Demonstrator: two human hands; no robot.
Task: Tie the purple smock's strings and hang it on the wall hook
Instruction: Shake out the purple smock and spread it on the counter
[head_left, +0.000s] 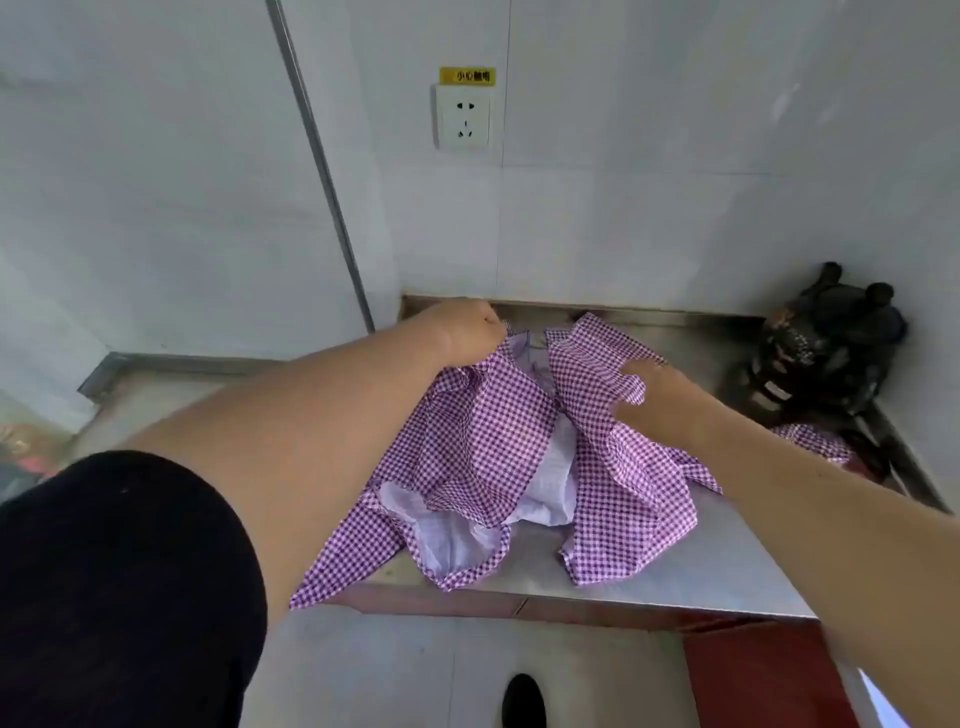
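Both arms are reaching fwd over the purple smock (498, 457), which is lying crumpled on the steel counter (675, 571). Left hand (465, 330) and right hand (657, 392) are each pinching cloth w/ closed fingers. Dark cluttered object (826, 343) is sitting in the far-right corner; wall socket (464, 118) behind.

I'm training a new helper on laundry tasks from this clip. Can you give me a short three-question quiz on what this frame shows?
1. True or false: the purple smock already hangs on a wall hook.
2. Which hand grips the smock's edge nearest the back wall? A. left hand B. right hand
3. Fill in: the white fixture on the wall above the counter is a power ____.

Key: 1. False, it lies crumpled on the metal counter. 2. A. 3. Socket.
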